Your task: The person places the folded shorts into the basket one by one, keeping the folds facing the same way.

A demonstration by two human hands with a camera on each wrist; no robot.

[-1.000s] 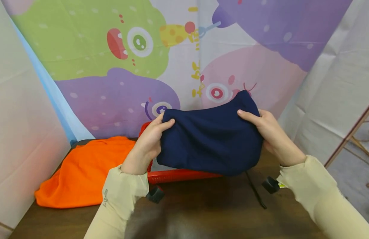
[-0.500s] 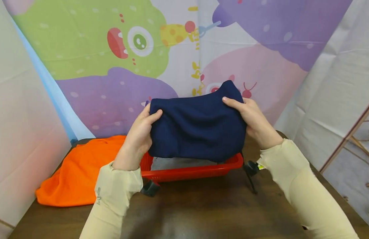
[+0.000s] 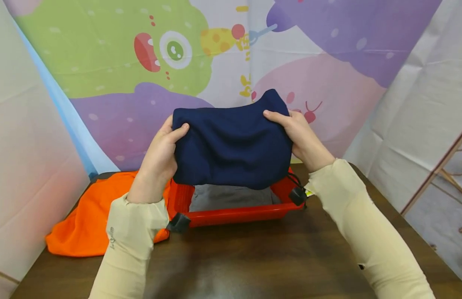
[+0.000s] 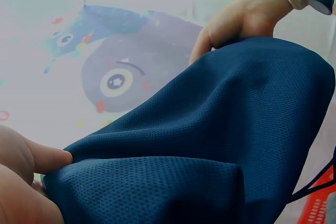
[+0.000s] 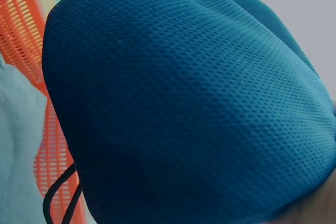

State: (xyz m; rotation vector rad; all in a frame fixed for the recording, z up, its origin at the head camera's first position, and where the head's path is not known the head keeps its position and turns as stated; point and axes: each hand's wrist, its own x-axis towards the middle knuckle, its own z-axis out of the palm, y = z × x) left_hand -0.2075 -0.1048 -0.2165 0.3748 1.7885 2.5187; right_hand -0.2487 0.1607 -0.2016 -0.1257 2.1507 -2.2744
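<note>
Both hands hold up a folded navy garment (image 3: 231, 145) of textured fabric, stretched between them. The left hand (image 3: 156, 158) pinches its left upper corner, thumb in front. At the other side, the right hand (image 3: 307, 141) grips the edge with its thumb over the front. A thin black cord (image 5: 60, 187) hangs from the garment in the right wrist view. Below and behind it stands a red plastic basket (image 3: 238, 215) with a grey cloth (image 3: 231, 199) inside. In the left wrist view the navy fabric (image 4: 252, 119) sags in folds between the hands.
An orange cloth (image 3: 85, 220) lies heaped on the dark wooden table (image 3: 231, 261), left of the basket and partly behind the left arm. A printed cartoon curtain (image 3: 111, 54) hangs behind the table. Pale sheets flank both sides.
Both hands have carried the navy garment up and to the left, over the red basket. More of the basket and the grey cloth in it now shows.
</note>
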